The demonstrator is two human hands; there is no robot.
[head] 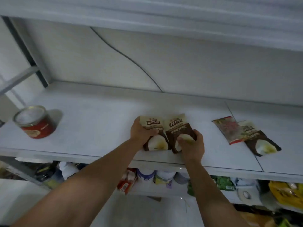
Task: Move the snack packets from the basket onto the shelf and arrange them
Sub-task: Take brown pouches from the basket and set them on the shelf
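1. Position of the work. We find two matching snack packets lying flat and side by side on the shelf (98, 120), near its front edge. The basket is not in view.

2. Grip state. The left grip (142, 133) is clamped on the left packet (153, 123), fingers curled round its left edge and thumb across its face. The right grip (191, 145) is clamped on the right packet (177, 126), fingers folded over its lower right corner. Neither grip is apart.

3. Reason for the hold. We judge that each grip holds the outer side of its packet so that the inner edges can be brought together. Those edges touch or slightly overlap, and we cannot tell which. Both packets lie face up, tops toward the back wall, which suits a display row.

4. Other stock. A red packet (227, 130) and a third brown packet (262, 141) lie to the right, overlapping and askew. We judge they need straightening. A red tin (35, 123) stands well apart at the left.

5. Markings. The dark band on each held packet appears to read 三只松鼠. The lines below it are blurred. The tin's lettering is too small to read.
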